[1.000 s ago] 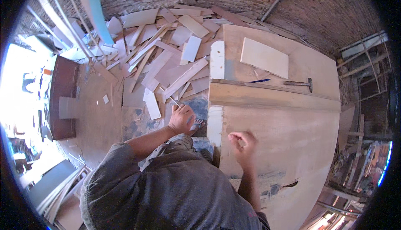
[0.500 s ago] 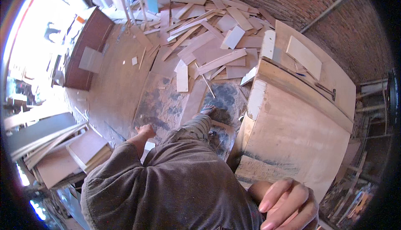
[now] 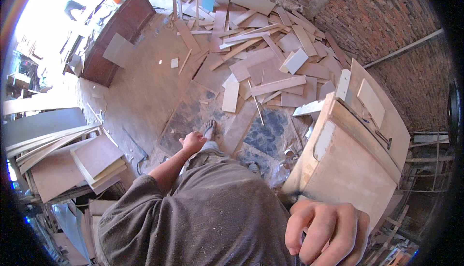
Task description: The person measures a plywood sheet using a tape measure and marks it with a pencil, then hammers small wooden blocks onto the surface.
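My left hand (image 3: pixel 194 142) hangs beside my left leg, above the floor. Its thumb stands apart from loosely bent fingers, and nothing shows in it. Close to the camera, my right hand (image 3: pixel 328 232) is closed, its fingers curled in. What it holds, if anything, is hidden. Just beyond that hand is a large plywood-topped workbench (image 3: pixel 353 157). On the bench's far part lie a hammer (image 3: pixel 385 140) and a pale rectangular board (image 3: pixel 371 104).
Ahead, a heap of wood offcuts (image 3: pixel 266 63) covers the floor before a brick wall (image 3: pixel 386 14). At left are stacked boards (image 3: pixel 96 162) and a reddish-brown cabinet (image 3: pixel 123 36). Thin upright strips (image 3: pixel 197 0) stand at the back. A clear plastic bag (image 3: pixel 279 175) lies by the bench.
The view has shifted, and the bench sits lower and further right. My left foot has come forward. My right hand's fingers have curled in more; my left hand has swung slightly forward.
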`<state>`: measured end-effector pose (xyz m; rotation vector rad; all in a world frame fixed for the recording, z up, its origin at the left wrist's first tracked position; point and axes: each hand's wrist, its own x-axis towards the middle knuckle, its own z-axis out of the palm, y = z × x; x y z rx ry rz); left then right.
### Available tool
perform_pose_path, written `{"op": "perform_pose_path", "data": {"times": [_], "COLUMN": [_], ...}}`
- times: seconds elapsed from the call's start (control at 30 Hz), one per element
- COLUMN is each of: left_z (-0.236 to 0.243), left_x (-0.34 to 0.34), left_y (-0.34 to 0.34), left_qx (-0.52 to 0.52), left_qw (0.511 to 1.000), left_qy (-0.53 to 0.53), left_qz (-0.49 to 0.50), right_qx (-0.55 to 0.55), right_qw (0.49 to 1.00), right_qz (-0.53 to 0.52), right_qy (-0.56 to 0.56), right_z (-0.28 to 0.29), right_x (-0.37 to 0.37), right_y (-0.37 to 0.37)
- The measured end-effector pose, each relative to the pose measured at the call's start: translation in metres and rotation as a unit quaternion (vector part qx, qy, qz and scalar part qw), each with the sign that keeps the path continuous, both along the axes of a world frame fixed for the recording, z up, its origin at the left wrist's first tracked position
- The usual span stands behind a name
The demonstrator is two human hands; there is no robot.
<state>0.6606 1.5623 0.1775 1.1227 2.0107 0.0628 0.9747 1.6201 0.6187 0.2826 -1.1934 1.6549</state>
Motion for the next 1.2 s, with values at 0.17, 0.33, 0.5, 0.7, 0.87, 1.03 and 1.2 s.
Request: {"op": "perform_pose_path", "data": {"times": [0.17, 0.33, 0.5, 0.7, 0.87, 1.03, 1.2], "left_z": [0.055, 0.225, 0.391, 0.477, 0.492, 0.5, 0.499], "left_x": [-0.061, -0.115, -0.157, -0.151, -0.117, -0.104, -0.088], "left_y": [0.094, 0.19, 0.191, 0.156, 0.125, 0.116, 0.102], "left_qx": [0.221, 0.439, 0.692, 0.71, 0.729, 0.71, 0.717], "left_qw": [0.974, 0.833, 0.625, 0.435, 0.476, 0.439, 0.454], "left_qy": [-0.027, -0.291, -0.357, -0.454, -0.424, -0.494, -0.483], "left_qz": [0.03, 0.168, -0.059, -0.316, -0.247, -0.245, -0.215], "right_qx": [0.047, 0.078, -0.002, -0.049, 0.018, 0.116, 0.211], "right_qw": [0.996, 0.985, 0.986, 0.893, 0.951, 0.959, 0.953], "right_qz": [0.064, 0.14, 0.159, 0.332, 0.302, 0.256, 0.2], "right_qy": [0.03, 0.066, 0.05, -0.3, 0.063, 0.03, -0.081], "right_z": [0.005, 0.011, 0.011, 0.037, 0.011, 0.027, 0.044], "right_x": [-0.095, -0.184, -0.231, -0.212, -0.246, -0.234, -0.229], "right_y": [0.064, 0.103, 0.131, 0.154, 0.159, 0.166, 0.179]}}
